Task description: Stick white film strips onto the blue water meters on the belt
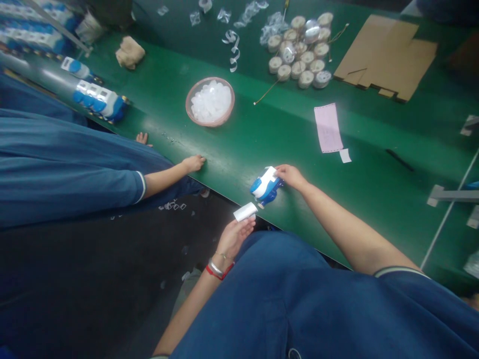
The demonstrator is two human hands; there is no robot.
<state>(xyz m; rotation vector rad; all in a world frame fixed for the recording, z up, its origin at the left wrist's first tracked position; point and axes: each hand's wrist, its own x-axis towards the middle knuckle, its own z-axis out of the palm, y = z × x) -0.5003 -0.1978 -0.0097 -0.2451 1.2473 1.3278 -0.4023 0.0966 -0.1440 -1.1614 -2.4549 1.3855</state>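
My left hand (235,235) is closed around a smooth white piece (245,211), curved like a short roll, just off the table's front edge. What exactly it is I cannot make out. With bent fingers, my right hand (292,176) grips the rear end of a blue-and-white plastic device (266,184) on the green table (239,144). A small pale fitting sticks out of the device's lower end, close to the white piece. The two things are apart by a small gap.
A bowl (189,107) holds translucent white parts. Behind are several round cream parts with wires (299,67), flat cardboard (385,60), a pink sheet (328,127) and a black stick (399,159). A co-worker's hand (193,163) rests at left, near more blue-and-white devices (99,99).
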